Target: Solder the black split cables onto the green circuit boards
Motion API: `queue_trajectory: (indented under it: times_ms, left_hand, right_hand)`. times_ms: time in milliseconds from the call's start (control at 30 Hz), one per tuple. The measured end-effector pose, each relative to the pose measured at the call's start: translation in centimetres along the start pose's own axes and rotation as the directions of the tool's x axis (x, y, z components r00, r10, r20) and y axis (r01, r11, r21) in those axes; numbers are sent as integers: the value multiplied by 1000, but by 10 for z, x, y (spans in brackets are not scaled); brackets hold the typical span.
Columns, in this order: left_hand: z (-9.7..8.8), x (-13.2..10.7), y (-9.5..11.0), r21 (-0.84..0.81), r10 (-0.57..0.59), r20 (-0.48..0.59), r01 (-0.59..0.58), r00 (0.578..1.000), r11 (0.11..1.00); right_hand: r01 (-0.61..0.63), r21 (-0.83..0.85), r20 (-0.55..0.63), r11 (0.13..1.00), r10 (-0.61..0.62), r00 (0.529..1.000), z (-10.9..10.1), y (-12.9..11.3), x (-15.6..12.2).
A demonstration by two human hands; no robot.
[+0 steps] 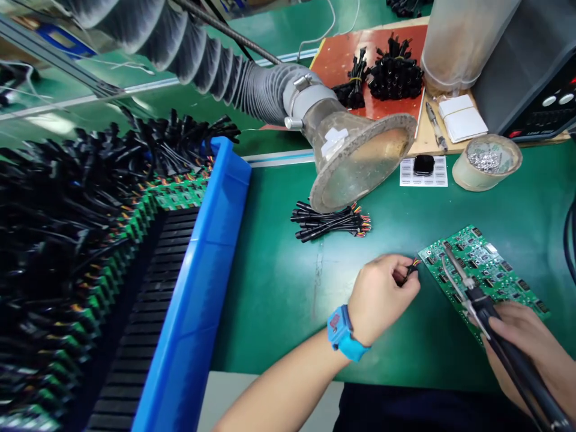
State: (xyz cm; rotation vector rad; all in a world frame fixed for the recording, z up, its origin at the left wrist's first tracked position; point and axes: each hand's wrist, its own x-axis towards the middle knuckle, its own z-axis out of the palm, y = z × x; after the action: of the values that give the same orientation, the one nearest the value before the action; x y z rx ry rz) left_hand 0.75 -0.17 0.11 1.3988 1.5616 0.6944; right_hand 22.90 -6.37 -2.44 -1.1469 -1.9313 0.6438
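My left hand [382, 294], with a blue band on its wrist, pinches a short black cable [410, 270] by its red, yellow and black wire ends. Those ends sit by the near left corner of a green circuit board [483, 267] lying on the mat. My right hand [526, 342] is wrapped round a soldering iron [488, 315] with a thin guide tube along its side. The iron's tip points over the board's upper left part; whether it touches is unclear. A bundle of black cables [330, 222] with bare coloured ends lies beyond my left hand.
A fume extractor hood [364, 162] hangs over the mat. On the left a blue bin [207, 258] holds rows of boards with black cables. At the back right are a tape roll with metal shavings [488, 159], a dark station [531, 72] and cable bundles [396, 72].
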Motion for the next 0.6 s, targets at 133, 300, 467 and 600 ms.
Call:
queue_trajectory:
  times_ms: [133,300,467,600]
  left_hand:
    - [2,-3,-1,151,149,-42,-141,988,978]
    - [7,-4,-4,166,238,-51,-227,970,960]
    - [9,-6,-4,260,281,-37,-262,959,929]
    - [5,-8,-1,374,262,-29,-233,965,898]
  right_hand:
    - [104,-120,171,987,-83,982,-8,2,-22]
    - [67,-79,206,995,-50,977,-13,-3,-29]
    - [6,-42,151,999,1,988,-12,-7,-22]
    - [40,5,122,999,-40,992,-9,-8,-17]
